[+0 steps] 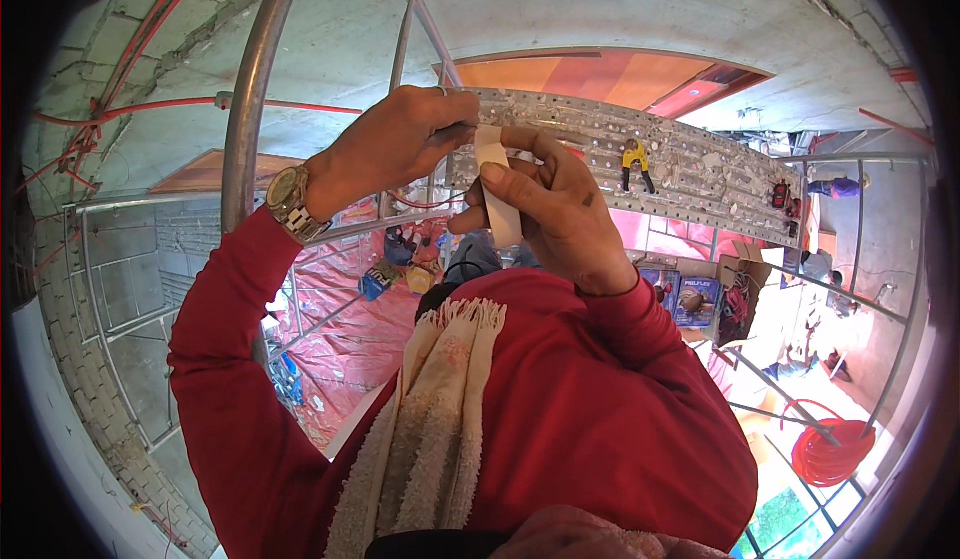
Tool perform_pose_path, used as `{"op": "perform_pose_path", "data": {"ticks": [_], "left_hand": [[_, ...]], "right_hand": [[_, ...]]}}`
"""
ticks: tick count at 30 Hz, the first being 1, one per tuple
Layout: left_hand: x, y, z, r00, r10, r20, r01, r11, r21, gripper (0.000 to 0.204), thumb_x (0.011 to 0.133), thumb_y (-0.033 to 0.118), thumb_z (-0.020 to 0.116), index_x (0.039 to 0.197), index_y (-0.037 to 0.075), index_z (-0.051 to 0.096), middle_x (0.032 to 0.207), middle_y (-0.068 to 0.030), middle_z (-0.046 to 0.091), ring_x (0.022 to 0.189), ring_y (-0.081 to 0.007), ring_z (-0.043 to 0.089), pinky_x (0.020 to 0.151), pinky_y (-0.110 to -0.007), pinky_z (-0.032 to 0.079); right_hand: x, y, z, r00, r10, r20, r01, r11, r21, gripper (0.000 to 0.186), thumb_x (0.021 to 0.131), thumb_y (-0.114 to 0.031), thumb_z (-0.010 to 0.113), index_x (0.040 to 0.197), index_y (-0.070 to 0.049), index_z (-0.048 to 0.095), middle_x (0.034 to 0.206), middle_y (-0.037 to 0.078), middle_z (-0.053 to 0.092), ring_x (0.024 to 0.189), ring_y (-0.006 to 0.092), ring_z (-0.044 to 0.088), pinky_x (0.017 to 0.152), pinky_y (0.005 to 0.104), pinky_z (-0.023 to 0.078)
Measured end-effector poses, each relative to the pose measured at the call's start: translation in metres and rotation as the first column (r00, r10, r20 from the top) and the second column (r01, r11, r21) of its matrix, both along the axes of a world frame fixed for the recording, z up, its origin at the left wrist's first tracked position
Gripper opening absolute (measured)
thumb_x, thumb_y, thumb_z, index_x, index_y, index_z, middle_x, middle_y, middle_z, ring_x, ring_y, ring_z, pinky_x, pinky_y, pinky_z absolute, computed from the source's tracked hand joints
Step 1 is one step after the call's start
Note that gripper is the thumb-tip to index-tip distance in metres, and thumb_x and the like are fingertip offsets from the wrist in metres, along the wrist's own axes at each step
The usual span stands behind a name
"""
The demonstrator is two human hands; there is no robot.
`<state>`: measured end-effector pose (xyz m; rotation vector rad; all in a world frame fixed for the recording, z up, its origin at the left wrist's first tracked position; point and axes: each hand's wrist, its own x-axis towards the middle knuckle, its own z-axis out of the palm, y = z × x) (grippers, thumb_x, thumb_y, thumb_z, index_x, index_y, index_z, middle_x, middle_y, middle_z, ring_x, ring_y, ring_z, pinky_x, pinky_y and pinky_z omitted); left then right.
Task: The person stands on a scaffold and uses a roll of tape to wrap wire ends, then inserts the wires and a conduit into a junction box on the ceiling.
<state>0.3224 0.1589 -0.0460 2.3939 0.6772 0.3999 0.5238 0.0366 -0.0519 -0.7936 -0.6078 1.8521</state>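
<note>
A cream strip of masking tape [503, 214] hangs between my hands, above a perforated metal scaffold plank. My right hand [560, 204] grips it, the thumb laid across its front and the fingers bent behind. My left hand [405, 139], with a metal watch on the wrist, is closed at the strip's upper end. Its fingertips are pinched against the strip's edge and partly hidden. On the plank to the right of my hands lies a yellow-and-black hand tool [635, 164], apart from both of them.
The scaffold plank [700, 174] is speckled with debris. A thick metal pole [255, 99] rises just left of my left arm. Scaffold rails [125, 319] stand on both sides. Below are a red floor sheet [335, 359], boxes [697, 299] and a coil of orange-red tubing [833, 452].
</note>
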Motion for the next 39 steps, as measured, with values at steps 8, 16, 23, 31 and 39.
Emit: {"op": "perform_pose_path", "data": {"ticks": [8,16,23,31,39], "left_hand": [[-0.005,0.000,0.011,0.996,-0.001,-0.089,-0.003,0.999,-0.049,0.012,0.097,0.009,0.065,0.097,-0.002,0.060,0.076,-0.0166,0.062,0.065,-0.0314,0.059,0.064,-0.040,0.048],[-0.003,-0.011,0.011,0.988,-0.105,-0.110,0.068,0.954,-0.293,0.027,0.104,0.007,0.055,0.128,0.004,0.044,0.093,-0.0186,0.073,0.090,-0.0339,0.074,0.079,-0.040,0.055],[0.001,-0.003,0.015,0.999,-0.009,-0.050,-0.002,0.980,-0.201,0.026,0.105,0.005,0.052,0.131,0.005,0.053,0.089,-0.0121,0.072,0.082,-0.0255,0.073,0.074,-0.035,0.052],[-0.002,0.001,0.015,0.973,0.219,-0.068,-0.229,0.919,-0.320,0.024,0.108,0.018,0.052,0.130,0.009,0.058,0.073,-0.0033,0.061,0.057,-0.0087,0.056,0.052,-0.028,0.043],[-0.002,0.002,-0.001,0.950,0.308,-0.053,-0.313,0.934,-0.170,0.019,0.107,0.022,0.057,0.112,0.004,0.053,0.071,-0.0075,0.062,0.061,-0.0132,0.060,0.057,-0.031,0.046]], "right_hand": [[0.018,0.015,0.001,0.955,-0.194,-0.224,0.234,0.958,0.164,0.050,0.104,-0.014,0.057,0.144,0.000,0.031,0.136,0.033,0.057,0.115,0.0405,0.069,0.096,0.0474,0.058],[0.012,0.077,-0.044,0.975,-0.221,-0.025,0.212,0.892,0.398,0.054,0.110,-0.038,0.043,0.151,-0.005,0.033,0.143,0.027,0.053,0.136,0.0318,0.053,0.110,0.0432,0.045],[-0.020,0.067,-0.075,0.919,-0.114,0.378,-0.014,0.948,0.319,0.073,0.110,-0.060,0.029,0.154,-0.002,0.035,0.130,0.020,0.060,0.112,0.0245,0.066,0.095,0.0347,0.052],[-0.026,0.042,-0.079,0.983,-0.146,0.108,0.103,0.938,0.332,0.037,0.111,-0.029,0.048,0.134,-0.001,0.051,0.090,0.009,0.065,0.076,0.0137,0.066,0.063,0.0304,0.059],[-0.035,0.034,-0.078,0.875,-0.247,0.417,0.049,0.900,0.432,0.032,0.107,-0.017,0.056,0.130,0.003,0.048,0.081,0.007,0.063,0.069,0.0146,0.063,0.062,0.0310,0.054]]}}
